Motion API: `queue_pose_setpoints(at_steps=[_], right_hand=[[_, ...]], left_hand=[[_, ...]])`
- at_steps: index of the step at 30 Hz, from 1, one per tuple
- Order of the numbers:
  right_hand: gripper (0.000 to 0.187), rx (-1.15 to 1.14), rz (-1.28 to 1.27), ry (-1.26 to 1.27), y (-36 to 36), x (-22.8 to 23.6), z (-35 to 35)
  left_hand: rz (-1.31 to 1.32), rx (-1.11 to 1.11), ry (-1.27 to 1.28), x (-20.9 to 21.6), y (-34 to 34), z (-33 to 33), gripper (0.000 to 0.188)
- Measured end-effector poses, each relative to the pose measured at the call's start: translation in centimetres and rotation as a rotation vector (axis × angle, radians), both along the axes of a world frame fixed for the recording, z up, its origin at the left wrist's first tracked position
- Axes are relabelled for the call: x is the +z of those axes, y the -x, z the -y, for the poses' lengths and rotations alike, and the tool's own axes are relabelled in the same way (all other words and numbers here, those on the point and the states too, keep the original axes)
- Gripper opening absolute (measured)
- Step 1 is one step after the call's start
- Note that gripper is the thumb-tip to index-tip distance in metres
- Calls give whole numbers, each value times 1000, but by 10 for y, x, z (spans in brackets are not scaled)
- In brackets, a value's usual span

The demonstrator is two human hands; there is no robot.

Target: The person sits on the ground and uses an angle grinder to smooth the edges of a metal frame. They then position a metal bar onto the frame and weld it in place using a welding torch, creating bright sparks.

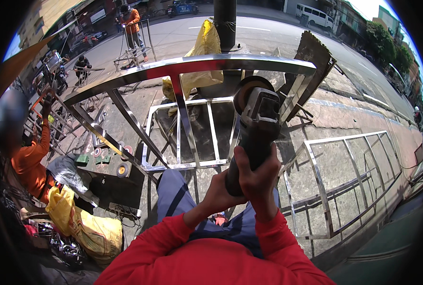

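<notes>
Both my hands are wrapped round a black angle grinder (259, 123), held upright in front of me. My left hand (222, 192) grips the rear of its body, and my right hand (259, 178) closes round it a little higher. The grinder's round disc (249, 92) is at the far end, close by the shiny metal frame (183, 66); whether it touches the metal I cannot tell. This frame of square tubing stands across the view before me, with several bars running down from its top rail. Behind its bars lies another rectangular section (211, 130) of tubing.
At right stands another barred metal frame (354, 185). A person in orange (30, 166) works at left; another person (131, 28) stands farther off. Yellow sacks (92, 232) lie at lower left. A black post (224, 23) and a dark upright panel (311, 66) stand by the road.
</notes>
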State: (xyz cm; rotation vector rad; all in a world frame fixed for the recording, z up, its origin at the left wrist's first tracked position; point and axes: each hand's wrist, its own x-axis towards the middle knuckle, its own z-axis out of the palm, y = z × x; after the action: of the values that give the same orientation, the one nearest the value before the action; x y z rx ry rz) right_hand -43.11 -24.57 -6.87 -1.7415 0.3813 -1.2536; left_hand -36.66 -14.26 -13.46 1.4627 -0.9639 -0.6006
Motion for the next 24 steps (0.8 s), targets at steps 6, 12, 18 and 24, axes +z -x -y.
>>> queue_pose_setpoints(at_steps=[6,12,18,24], right_hand=[[49,58,-19,-47,-6,3,5],[50,21,-23,26,-8,1,8],[50,38,-5,11,-9,3,7],[50,50,-33,13,-9,1,3]], left_hand=[[-9,6,-3,11,-3,1,58],[-36,22,-21,7,-4,3,59],[-3,35,27,7,-8,4,57],[-21,28,5,4,-7,0,57]])
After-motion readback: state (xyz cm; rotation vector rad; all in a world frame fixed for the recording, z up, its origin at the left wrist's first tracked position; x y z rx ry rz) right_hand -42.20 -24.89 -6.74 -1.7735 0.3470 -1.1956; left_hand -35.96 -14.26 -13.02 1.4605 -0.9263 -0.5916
